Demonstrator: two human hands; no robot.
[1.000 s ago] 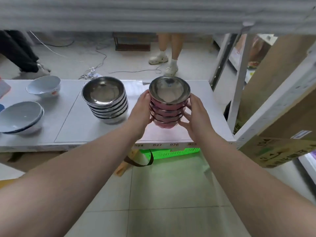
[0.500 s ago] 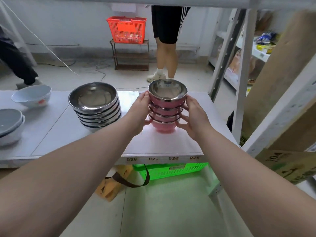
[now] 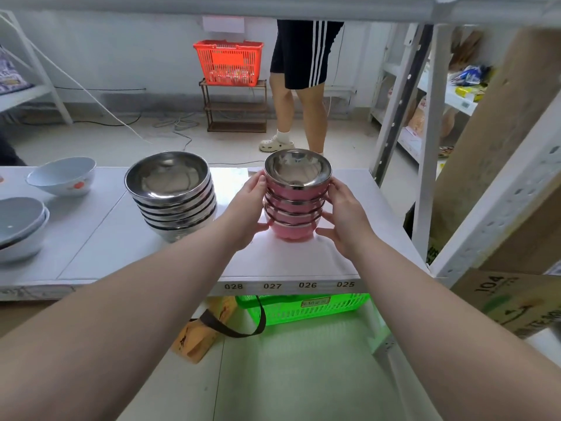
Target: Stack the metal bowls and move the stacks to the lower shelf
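Pink bowl stack (image 3: 296,205) gripped btwn L hand (image 3: 246,214), R hand (image 3: 346,218).

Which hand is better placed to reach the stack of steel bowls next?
Left, probably. The left hand grips the pink bowl stack on the side nearest the steel bowl stack; the right hand is on its far side and would have to cross over.

The place looks like a shop or its stockroom: a white metal shelf (image 3: 303,268) bears slot numbers (image 3: 290,285) along its front edge, a stack of pink bowls (image 3: 296,208) and a stack of steel bowls (image 3: 173,192) on top, a green shopping basket (image 3: 318,311) beneath it, a red shopping basket (image 3: 228,62) beyond it and a rack of packaged goods (image 3: 469,77) to its right.
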